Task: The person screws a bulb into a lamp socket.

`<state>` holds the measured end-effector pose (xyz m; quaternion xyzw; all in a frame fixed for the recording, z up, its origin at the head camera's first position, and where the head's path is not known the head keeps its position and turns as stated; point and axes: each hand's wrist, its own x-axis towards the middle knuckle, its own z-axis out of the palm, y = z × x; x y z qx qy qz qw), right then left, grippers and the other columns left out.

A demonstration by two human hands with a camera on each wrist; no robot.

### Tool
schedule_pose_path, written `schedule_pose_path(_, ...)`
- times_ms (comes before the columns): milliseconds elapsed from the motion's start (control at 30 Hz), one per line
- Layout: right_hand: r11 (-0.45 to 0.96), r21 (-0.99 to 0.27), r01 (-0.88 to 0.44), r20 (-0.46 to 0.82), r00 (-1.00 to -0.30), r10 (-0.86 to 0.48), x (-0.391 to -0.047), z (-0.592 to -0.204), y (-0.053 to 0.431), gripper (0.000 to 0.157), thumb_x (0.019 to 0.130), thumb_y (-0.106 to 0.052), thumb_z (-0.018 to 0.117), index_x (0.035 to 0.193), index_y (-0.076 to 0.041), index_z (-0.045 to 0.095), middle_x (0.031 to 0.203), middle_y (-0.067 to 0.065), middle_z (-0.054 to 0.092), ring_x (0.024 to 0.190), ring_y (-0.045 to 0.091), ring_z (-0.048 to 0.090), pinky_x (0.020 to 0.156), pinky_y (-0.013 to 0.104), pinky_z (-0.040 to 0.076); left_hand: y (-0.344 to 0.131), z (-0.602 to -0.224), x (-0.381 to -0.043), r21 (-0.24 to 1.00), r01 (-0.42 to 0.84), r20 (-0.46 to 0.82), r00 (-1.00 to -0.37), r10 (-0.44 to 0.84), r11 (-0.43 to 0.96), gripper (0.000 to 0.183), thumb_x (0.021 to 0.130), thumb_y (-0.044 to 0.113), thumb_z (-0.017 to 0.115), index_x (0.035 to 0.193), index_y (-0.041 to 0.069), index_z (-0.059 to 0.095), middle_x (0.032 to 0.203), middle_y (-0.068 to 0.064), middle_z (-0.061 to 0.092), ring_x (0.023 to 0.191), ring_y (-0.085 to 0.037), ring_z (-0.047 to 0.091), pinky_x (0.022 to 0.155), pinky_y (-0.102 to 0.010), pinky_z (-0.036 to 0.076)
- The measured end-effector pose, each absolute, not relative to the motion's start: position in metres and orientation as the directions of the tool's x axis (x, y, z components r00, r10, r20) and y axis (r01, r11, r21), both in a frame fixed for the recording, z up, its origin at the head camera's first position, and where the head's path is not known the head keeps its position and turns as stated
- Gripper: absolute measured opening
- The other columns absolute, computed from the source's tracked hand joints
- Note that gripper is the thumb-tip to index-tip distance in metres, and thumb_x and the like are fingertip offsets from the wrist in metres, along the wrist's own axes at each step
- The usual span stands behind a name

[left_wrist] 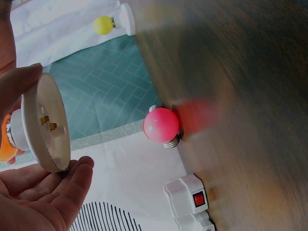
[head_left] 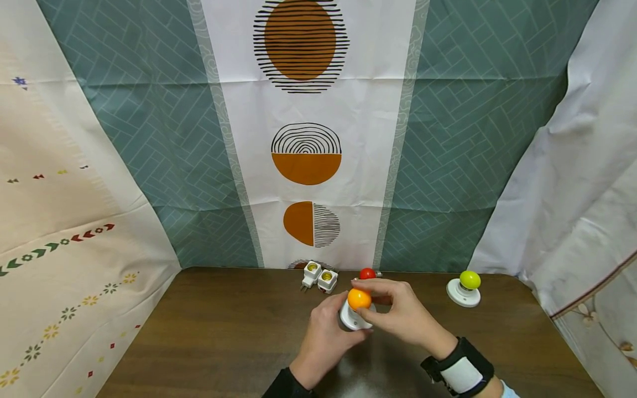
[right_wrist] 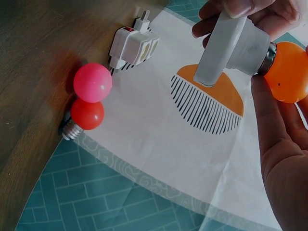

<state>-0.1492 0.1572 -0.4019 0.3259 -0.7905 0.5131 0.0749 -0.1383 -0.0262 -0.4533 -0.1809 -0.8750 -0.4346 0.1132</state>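
Observation:
An orange bulb [head_left: 359,299] sits in a round white bulb holder [head_left: 352,319], raised above the table. My left hand [head_left: 324,336] grips the holder by its disc-shaped base, thumb on one side of the rim and fingers on the other. In the left wrist view, the hollow underside of the bulb holder [left_wrist: 57,139] faces the camera, with brass terminals inside. My right hand [head_left: 398,309] pinches the orange bulb between thumb and fingers. A dark metal collar shows between bulb and holder in the right wrist view; the bulb's thread is hidden.
Near the table's back edge lie a pink bulb [right_wrist: 92,83] and a red bulb [right_wrist: 87,114], touching in view. Left of them are two white plug-in sockets [head_left: 312,271] with red switches. A yellow-green bulb [head_left: 470,279] stands in another white holder [head_left: 463,297] at back right.

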Motion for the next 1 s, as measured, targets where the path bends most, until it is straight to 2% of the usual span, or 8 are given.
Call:
schedule_pose_path(367, 0.235, -0.762, -0.603, 0.480, -0.770, -0.420, -0.1493, -0.4050, 0.1566, 0.043, 0.078, -0.025, 0.074, 0.120, -0.023, 0.062, 0.117, -0.006, 0.060, 0.103, 0.015, 0.056, 0.078, 0.032, 0.048, -0.0257, -0.4563, -0.1380, 0.716, 0.451, 0.401, -0.891, 0.215, 0.533, 0.066, 0.066, 0.042, 0.080, 0.124, 0.024, 0.055, 0.112, 0.014, 0.054, 0.095, -0.004, 0.051, 0.083, -0.026, 0.043)
schedule_pose_path(667, 0.240, -0.730, -0.640, 0.491, -0.735, -0.467, -0.1521, -0.4031, 0.1587, 0.051, 0.078, -0.023, 0.075, 0.126, -0.018, 0.057, 0.124, -0.004, 0.056, 0.108, 0.016, 0.054, 0.082, 0.034, 0.046, -0.0263, -0.4567, -0.1390, 0.697, 0.482, 0.441, -0.872, 0.212, 0.531, 0.066, 0.065, 0.044, 0.081, 0.123, 0.023, 0.055, 0.111, 0.013, 0.055, 0.095, -0.006, 0.052, 0.082, -0.026, 0.044)
schedule_pose_path(1000, 0.253, -0.745, -0.617, 0.457, -0.748, -0.481, -0.1514, -0.3997, 0.1582, 0.043, 0.082, -0.025, 0.071, 0.123, -0.024, 0.059, 0.119, -0.006, 0.058, 0.104, 0.014, 0.056, 0.080, 0.032, 0.047, -0.0267, -0.4556, -0.1396, 0.696, 0.476, 0.428, -0.876, 0.221, 0.538, 0.066, 0.066, 0.043, 0.080, 0.124, 0.023, 0.055, 0.112, 0.014, 0.054, 0.094, -0.004, 0.051, 0.081, -0.026, 0.044)
